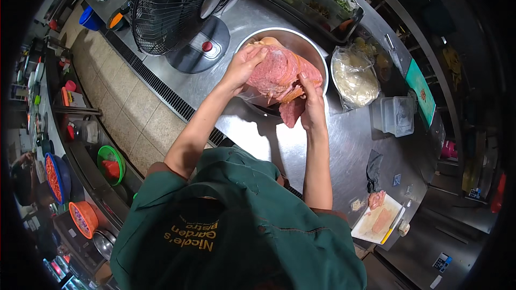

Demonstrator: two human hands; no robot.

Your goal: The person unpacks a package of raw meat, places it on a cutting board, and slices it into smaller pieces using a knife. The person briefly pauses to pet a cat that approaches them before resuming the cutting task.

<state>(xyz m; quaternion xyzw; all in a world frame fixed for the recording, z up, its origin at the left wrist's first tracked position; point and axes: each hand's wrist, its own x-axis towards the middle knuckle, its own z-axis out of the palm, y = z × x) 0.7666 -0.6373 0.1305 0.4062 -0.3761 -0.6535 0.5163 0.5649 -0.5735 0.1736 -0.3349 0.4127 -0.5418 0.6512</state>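
Observation:
Both of my hands hold a large, loose mass of pink raw-looking meat (280, 68) with paler orange edges, seemingly in overlapping slices. It is above a round stainless steel bowl (325, 58). My left hand (244, 66) grips the left side, thumb on top. On the other side, my right hand (312, 104) has its thumb and fingers around the lower right edge. A thin flap of meat (291, 113) hangs down beside my right palm, beyond the bowl's near rim. The meat hides much of the bowl's inside.
A black fan (181, 8) stands left of the bowl. Behind is a tray of chopped greens (318, 6). To the right are a plastic-wrapped pale mass (354, 78), clear containers (393, 117) and a green board (421, 90). A yellow-handled knife (388, 234) rests on a white board (363, 227).

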